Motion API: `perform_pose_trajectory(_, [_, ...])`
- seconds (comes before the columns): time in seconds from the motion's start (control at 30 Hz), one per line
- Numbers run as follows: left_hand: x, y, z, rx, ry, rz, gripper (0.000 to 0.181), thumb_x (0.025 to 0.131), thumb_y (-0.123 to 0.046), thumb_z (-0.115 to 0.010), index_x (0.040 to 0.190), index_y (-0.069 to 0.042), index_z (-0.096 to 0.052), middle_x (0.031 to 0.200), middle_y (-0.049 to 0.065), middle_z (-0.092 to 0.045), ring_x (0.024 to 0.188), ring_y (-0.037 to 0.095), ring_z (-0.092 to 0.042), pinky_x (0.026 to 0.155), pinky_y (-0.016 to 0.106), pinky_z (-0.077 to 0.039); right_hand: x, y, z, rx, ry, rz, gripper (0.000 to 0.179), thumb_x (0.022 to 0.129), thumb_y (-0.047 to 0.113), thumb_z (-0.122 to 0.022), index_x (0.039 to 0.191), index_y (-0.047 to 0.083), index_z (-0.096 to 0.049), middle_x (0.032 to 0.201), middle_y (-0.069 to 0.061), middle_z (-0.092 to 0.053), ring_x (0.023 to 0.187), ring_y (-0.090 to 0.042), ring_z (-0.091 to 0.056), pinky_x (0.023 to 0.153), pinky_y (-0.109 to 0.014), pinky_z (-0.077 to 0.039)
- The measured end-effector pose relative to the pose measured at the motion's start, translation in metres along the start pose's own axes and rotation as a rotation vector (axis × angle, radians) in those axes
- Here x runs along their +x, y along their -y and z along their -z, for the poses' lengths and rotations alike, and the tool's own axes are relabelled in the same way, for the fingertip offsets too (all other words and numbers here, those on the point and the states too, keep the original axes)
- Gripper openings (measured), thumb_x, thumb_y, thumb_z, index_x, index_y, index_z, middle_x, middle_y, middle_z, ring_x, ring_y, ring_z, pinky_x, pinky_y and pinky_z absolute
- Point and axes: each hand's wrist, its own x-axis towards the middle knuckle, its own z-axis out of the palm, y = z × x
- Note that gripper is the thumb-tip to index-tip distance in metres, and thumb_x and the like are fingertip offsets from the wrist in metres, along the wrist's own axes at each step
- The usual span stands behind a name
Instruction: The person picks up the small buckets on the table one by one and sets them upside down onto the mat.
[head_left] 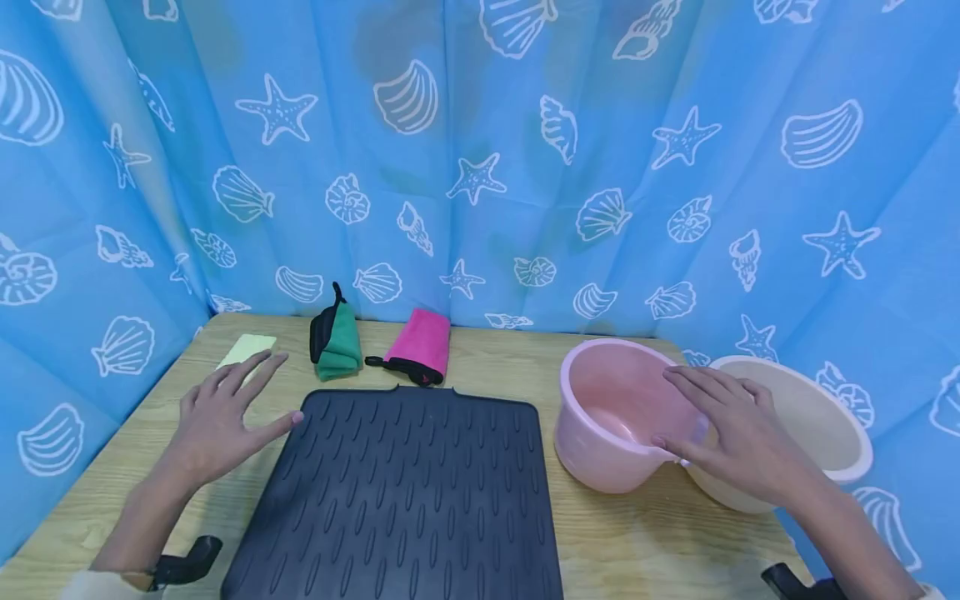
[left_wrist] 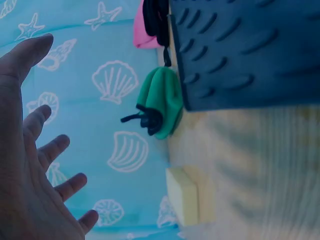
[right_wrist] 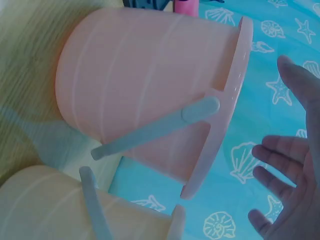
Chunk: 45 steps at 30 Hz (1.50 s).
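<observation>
A blue shell-print curtain (head_left: 487,92) hangs behind my wood-grain counter (head_left: 510,358), where a black ridged mat (head_left: 420,467) lies flat, its tabbed edge toward the curtain. To its right a pink plastic bucket (head_left: 611,462) stands upright, round mouth up, beside a cream bucket (head_left: 813,408). My left hand (head_left: 221,425) spreads near the mat, my right hand (head_left: 731,429) above the pink rim, both empty; farther back lie a soft green cloth (head_left: 341,346), a pink cloth (head_left: 422,343) and a yellow block (head_left: 247,347)

Left hand (head_left: 222,425) up in the air, fingers fanned, thumb stretched inward; right hand (head_left: 735,433) aloft too, fingers extended, thumb apart, both forearms (head_left: 150,512) angling inward!
</observation>
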Motion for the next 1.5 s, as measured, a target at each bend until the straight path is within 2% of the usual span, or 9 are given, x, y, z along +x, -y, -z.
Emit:
perform_pose_trajectory(0.27, [-0.007,-0.003,-0.019,-0.063,0.073,0.057,0.087,0.091,-0.062,-0.061,0.16,-0.025,-0.025,0.159,0.016,-0.028,0.134,0.056,-0.026,0.09,0.077,-0.023,-0.013,0.002,-0.007,0.029,-0.041,0.076,0.08,0.073,0.049,-0.085,0.142,0.02,-0.057,0.14,-0.005,-0.058,0.123,-0.036,-0.05,0.088,-0.057,-0.03])
perform_pose_trajectory(0.43, [-0.014,-0.006,-0.028,-0.11,0.063,0.063,0.084,0.091,-0.057,-0.064,0.159,-0.023,-0.028,0.158,0.016,-0.031,0.132,0.056,-0.029,0.089,0.075,-0.026,-0.017,0.0,-0.015,0.034,-0.098,0.14,0.074,0.069,0.047,-0.087,0.132,0.018,-0.065,0.131,-0.003,-0.064,0.117,-0.034,-0.055,0.087,-0.054,-0.033])
perform_pose_trajectory(0.6, [-0.022,-0.017,-0.033,-0.172,0.055,0.069,0.082,0.092,-0.053,-0.065,0.159,-0.022,-0.029,0.157,0.018,-0.031,0.132,0.054,-0.03,0.091,0.075,-0.026,-0.016,0.0,-0.024,0.056,-0.179,0.244,0.056,0.088,0.06,-0.065,0.119,0.014,-0.071,0.118,-0.004,-0.07,0.109,-0.03,-0.058,0.084,-0.048,-0.034])
perform_pose_trajectory(0.73, [-0.026,-0.033,-0.037,-0.249,0.062,0.067,0.082,0.092,-0.051,-0.066,0.159,-0.025,-0.028,0.158,0.017,-0.031,0.134,0.051,-0.029,0.097,0.074,-0.023,-0.015,0.003,-0.029,0.03,-0.222,0.312,0.059,0.1,0.062,-0.041,0.107,0.014,-0.074,0.105,-0.002,-0.072,0.1,-0.026,-0.06,0.079,-0.04,-0.034])
perform_pose_trajectory(0.87, [-0.024,-0.05,-0.044,-0.3,0.071,0.053,0.081,0.092,-0.053,-0.066,0.159,-0.03,-0.027,0.159,0.015,-0.03,0.137,0.047,-0.028,0.101,0.073,-0.021,-0.015,0.004,-0.029,0.011,-0.237,0.347,0.056,0.104,0.056,-0.036,0.098,0.016,-0.075,0.096,0.004,-0.07,0.092,-0.02,-0.06,0.073,-0.033,-0.033])
perform_pose_trajectory(0.97, [-0.021,-0.061,-0.049,-0.315,0.069,0.036,0.08,0.091,-0.055,-0.066,0.158,-0.033,-0.028,0.159,0.013,-0.031,0.138,0.044,-0.028,0.102,0.073,-0.022,-0.016,0.005,-0.03,0.029,-0.235,0.364,0.053,0.106,0.05,-0.038,0.094,0.014,-0.075,0.094,0.004,-0.07,0.088,-0.018,-0.06,0.075,-0.032,-0.039])
perform_pose_trajectory(1.1, [-0.017,-0.069,-0.056,-0.31,0.057,-0.006,0.079,0.091,-0.056,-0.066,0.157,-0.029,-0.033,0.157,0.011,-0.035,0.14,0.039,-0.03,0.103,0.071,-0.023,-0.015,0.006,-0.035,0.05,-0.32,0.416,0.05,0.107,0.04,-0.04,0.088,0.009,-0.074,0.091,-0.001,-0.069,0.082,-0.018,-0.063,0.073,-0.027,-0.05])
perform_pose_trajectory(1.2, [-0.016,-0.073,-0.059,-0.295,0.059,-0.02,0.08,0.09,-0.058,-0.066,0.157,-0.026,-0.035,0.156,0.01,-0.037,0.141,0.037,-0.03,0.104,0.071,-0.022,-0.014,0.007,-0.04,0.035,-0.407,0.422,0.05,0.108,0.035,-0.04,0.087,0.004,-0.074,0.09,-0.004,-0.068,0.078,-0.019,-0.065,0.07,-0.025,-0.052])
perform_pose_trajectory(1.5, [-0.015,-0.077,-0.061,-0.301,0.076,0.009,0.081,0.089,-0.062,-0.064,0.157,-0.031,-0.034,0.157,0.009,-0.036,0.142,0.039,-0.028,0.105,0.074,-0.021,-0.013,0.013,-0.041,0.052,-0.479,0.344,0.05,0.106,0.036,-0.046,0.09,0.0,-0.076,0.089,-0.005,-0.068,0.069,-0.015,-0.063,0.061,-0.021,-0.052])
